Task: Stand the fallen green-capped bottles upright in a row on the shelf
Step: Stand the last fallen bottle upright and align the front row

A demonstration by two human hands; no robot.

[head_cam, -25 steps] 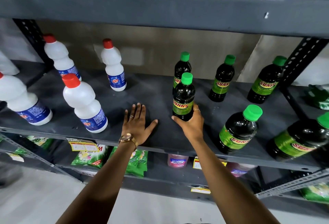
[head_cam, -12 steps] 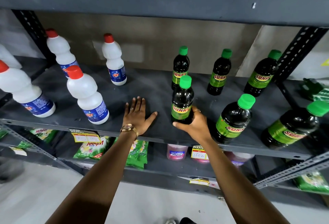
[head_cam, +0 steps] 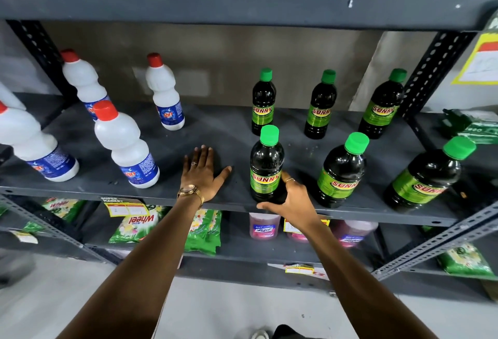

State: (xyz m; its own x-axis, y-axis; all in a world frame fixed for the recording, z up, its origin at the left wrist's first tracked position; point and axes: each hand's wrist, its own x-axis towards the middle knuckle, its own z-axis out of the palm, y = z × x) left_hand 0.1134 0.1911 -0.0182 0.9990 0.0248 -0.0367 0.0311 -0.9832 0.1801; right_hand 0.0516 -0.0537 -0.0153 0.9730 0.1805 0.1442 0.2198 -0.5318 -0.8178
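White bottles with red caps stand on the left half of the grey metal shelf [head_cam: 215, 134]: one at the near left edge [head_cam: 32, 147], one far back by the upright post [head_cam: 83, 80], a larger-looking one near the front [head_cam: 125, 150], and one further back toward the middle [head_cam: 165, 96]. Just right of these, the left hand [head_cam: 200, 173] lies flat on the bare shelf, palm down, fingers spread wide and holding nothing; a ring shows on one finger and a gold watch [head_cam: 188, 191] sits on the wrist. To its right, at the near edge of the shelf, a dark bottle with a green cap [head_cam: 266, 163] stands upright, its green label facing the camera. The right hand [head_cam: 292, 201] is wrapped around the lower part of this bottle, thumb across the near side of the base and fingers curled behind it. Further right in the near row stand two more green-capped bottles, one just beside the hand [head_cam: 342, 174] and one near the right end [head_cam: 428, 174]. Behind them, a far row of three green-capped bottles [head_cam: 320, 104] stands upright, well apart from one another. Below, a lower shelf holds green packets [head_cam: 204, 231] and pink bottles [head_cam: 262, 228].
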